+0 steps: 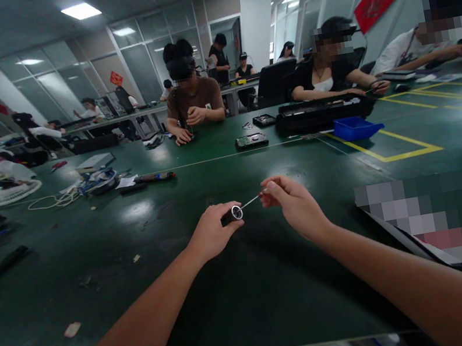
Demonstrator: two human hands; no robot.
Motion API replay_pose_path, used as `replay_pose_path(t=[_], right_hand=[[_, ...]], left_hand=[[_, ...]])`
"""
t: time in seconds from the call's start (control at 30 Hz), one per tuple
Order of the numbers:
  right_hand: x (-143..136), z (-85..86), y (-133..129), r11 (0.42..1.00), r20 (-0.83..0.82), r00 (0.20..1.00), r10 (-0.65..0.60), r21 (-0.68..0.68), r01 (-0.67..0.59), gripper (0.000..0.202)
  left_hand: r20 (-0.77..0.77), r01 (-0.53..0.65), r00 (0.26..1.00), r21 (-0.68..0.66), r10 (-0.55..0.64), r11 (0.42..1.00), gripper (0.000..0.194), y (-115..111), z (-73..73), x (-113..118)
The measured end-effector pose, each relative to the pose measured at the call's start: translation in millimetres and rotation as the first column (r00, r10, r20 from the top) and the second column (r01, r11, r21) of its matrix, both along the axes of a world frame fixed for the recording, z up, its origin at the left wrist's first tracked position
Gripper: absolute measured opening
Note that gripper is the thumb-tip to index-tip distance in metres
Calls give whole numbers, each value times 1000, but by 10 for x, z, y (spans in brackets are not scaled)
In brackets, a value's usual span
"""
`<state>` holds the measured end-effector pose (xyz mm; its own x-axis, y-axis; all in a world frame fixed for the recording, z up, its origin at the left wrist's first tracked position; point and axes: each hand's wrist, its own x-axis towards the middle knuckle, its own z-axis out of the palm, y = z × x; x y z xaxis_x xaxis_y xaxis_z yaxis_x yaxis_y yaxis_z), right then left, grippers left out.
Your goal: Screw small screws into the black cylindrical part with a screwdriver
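In the head view, my left hand (213,232) is wrapped round a dark cylinder (226,217) with a bright metal ring (236,213) at its right end. My right hand (291,201) pinches the handle of a thin screwdriver (250,201) at the right. The screwdriver's metal shaft slants down to the left and meets the ringed end of the cylinder; whether its tip is inside cannot be told. Both hands are above the green table (251,293), a short distance apart.
A blue tray (356,128), a long black case (325,114) and a circuit-board device (251,140) lie beyond my hands. A dark tool (154,177) and a coil of cable (56,200) are at the left. A person (194,99) works across the table.
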<state>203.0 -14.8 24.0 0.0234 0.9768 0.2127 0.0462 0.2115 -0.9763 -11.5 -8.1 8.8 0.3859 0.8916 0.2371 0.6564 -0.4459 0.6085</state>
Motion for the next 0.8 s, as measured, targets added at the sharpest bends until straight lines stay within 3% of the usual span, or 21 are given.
replay_pose_path(t=[0.1, 0.17, 0.3, 0.5, 0.63, 0.8], right_hand=[[26, -61, 78, 984, -187, 982, 18, -170, -51, 28], [40, -87, 106, 982, -232, 973, -2, -186, -42, 27], [32, -75, 80, 997, -122, 990, -65, -50, 60, 25], [5, 3, -35, 993, 195, 978, -73, 102, 54, 25], [-2, 26, -71, 992, 206, 978, -17, 125, -9, 22], [-6, 17, -86, 989, 179, 983, -35, 145, 9, 21]], left_hand=[[-10, 14, 1000, 7, -13, 1000, 38, -3, 5, -7], [-21, 7, 1000, 8, -7, 1000, 39, -2, 12, -8], [-32, 3, 999, 20, -3, 1000, 39, 1, 18, 1], [-19, 3, 1000, 31, -3, 1000, 40, 3, -2, 10], [-20, -5, 1000, 36, 6, 999, 39, 8, 9, 9], [-13, -20, 1000, 20, 20, 1000, 40, 1, 31, 18]])
